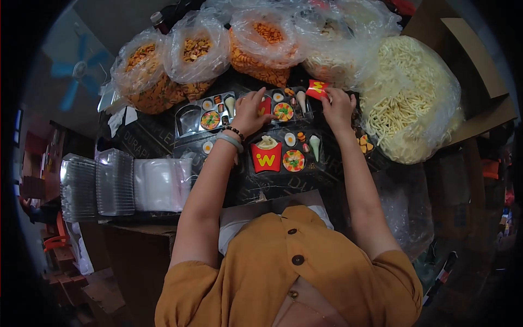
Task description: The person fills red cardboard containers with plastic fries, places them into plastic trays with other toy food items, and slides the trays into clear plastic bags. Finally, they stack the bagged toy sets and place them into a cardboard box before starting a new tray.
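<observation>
My right hand [339, 109] grips a small red toy fries carton [317, 88] with a yellow mark, raised at the right end of the back row. My left hand [250, 113] has its thumb and fingers around another red fries carton [263, 106], which sits in a clear plastic tray [188, 121]. Beside that carton lie a round toy pizza [283, 111], a toy egg and an ice-cream cone [301, 101]. Nearer to me, a filled tray holds a red carton with cream-coloured fries [266, 155], a pizza [293, 160] and a green-topped cone [315, 146]. My left forearm partly hides another set.
Open plastic bags of small parts line the back, including orange pieces [261, 71]. A large bag of cream toy fries [406, 103] bulges at right, by a cardboard box [485, 65]. Stacked clear trays [114, 182] and plastic packets [162, 184] stand at left.
</observation>
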The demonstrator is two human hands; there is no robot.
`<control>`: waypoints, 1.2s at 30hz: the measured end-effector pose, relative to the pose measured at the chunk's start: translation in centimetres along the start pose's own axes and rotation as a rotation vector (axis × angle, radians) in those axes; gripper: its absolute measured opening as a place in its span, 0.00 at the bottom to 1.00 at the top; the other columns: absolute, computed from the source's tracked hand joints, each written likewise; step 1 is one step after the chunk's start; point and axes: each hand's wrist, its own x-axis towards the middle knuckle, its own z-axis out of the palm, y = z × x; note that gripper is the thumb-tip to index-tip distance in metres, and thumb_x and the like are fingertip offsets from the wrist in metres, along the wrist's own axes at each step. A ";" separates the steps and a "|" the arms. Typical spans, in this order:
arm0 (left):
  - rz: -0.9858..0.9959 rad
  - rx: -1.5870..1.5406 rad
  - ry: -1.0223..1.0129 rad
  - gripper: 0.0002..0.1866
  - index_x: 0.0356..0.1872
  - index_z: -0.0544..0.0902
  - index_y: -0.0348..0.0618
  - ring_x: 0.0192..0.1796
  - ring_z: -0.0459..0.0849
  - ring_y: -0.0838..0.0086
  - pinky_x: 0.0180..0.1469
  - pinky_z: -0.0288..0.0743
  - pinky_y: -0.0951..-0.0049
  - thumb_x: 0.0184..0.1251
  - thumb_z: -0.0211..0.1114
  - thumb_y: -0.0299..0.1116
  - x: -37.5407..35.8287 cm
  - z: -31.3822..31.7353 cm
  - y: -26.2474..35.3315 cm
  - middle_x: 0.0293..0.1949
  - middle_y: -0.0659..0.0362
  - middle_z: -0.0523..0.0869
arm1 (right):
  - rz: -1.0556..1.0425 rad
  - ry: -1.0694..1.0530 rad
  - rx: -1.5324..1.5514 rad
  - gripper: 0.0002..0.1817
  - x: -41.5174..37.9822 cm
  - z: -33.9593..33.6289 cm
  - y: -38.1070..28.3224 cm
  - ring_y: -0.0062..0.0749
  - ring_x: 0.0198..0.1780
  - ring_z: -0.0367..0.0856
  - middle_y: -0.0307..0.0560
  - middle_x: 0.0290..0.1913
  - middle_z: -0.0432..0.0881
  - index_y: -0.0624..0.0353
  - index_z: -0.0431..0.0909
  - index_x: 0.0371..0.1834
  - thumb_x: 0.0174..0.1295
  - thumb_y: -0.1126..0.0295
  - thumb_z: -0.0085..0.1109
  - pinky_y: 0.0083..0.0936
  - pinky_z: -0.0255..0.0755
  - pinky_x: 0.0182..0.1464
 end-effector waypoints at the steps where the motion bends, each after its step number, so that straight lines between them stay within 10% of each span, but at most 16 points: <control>1: 0.043 0.090 0.115 0.38 0.64 0.64 0.40 0.58 0.72 0.57 0.65 0.52 0.58 0.53 0.70 0.42 -0.4 -0.5 0.5 0.54 0.49 0.75 | -0.120 0.091 -0.054 0.10 0.3 -0.5 -0.9 0.39 0.33 0.80 0.45 0.29 0.81 0.58 0.79 0.38 0.54 0.67 0.62 0.43 0.57 0.59; 3: 0.043 0.006 0.213 0.32 0.59 0.68 0.37 0.57 0.71 0.55 0.61 0.60 0.58 0.54 0.69 0.38 -2.6 -2.0 2.4 0.54 0.48 0.73 | -0.240 0.168 -0.106 0.10 0.1 -1.9 -3.1 0.40 0.33 0.80 0.46 0.29 0.81 0.58 0.80 0.38 0.53 0.68 0.62 0.40 0.61 0.57; 7: 0.031 -0.084 0.168 0.30 0.54 0.71 0.36 0.58 0.69 0.51 0.59 0.65 0.57 0.49 0.71 0.33 -9.9 -3.1 7.1 0.55 0.46 0.71 | -0.082 -0.543 0.468 0.10 -3.1 -3.4 -8.9 0.42 0.35 0.81 0.47 0.31 0.82 0.59 0.82 0.35 0.51 0.67 0.64 0.32 0.73 0.41; 16: -0.005 -0.072 0.258 0.22 0.48 0.76 0.36 0.61 0.67 0.51 0.62 0.61 0.56 0.49 0.68 0.26 -15.3 1.9 8.2 0.57 0.46 0.70 | -0.549 -0.662 0.068 0.07 -4.7 1.0 -11.4 0.39 0.41 0.80 0.47 0.35 0.82 0.59 0.81 0.31 0.50 0.69 0.61 0.34 0.74 0.42; 22: -0.003 -0.030 0.282 0.20 0.47 0.77 0.36 0.60 0.67 0.52 0.62 0.62 0.57 0.49 0.67 0.26 -15.2 2.2 8.3 0.56 0.46 0.70 | -0.404 -1.073 0.068 0.09 -3.0 -0.3 -12.6 0.41 0.42 0.80 0.50 0.35 0.83 0.59 0.82 0.32 0.51 0.67 0.57 0.38 0.71 0.48; 36: -0.030 -0.003 0.287 0.22 0.49 0.77 0.36 0.60 0.67 0.52 0.62 0.62 0.58 0.49 0.67 0.28 -14.9 2.9 8.0 0.56 0.45 0.69 | -0.299 -0.957 0.058 0.10 -5.8 0.5 -13.1 0.44 0.41 0.80 0.49 0.31 0.82 0.58 0.81 0.32 0.60 0.64 0.53 0.57 0.44 0.67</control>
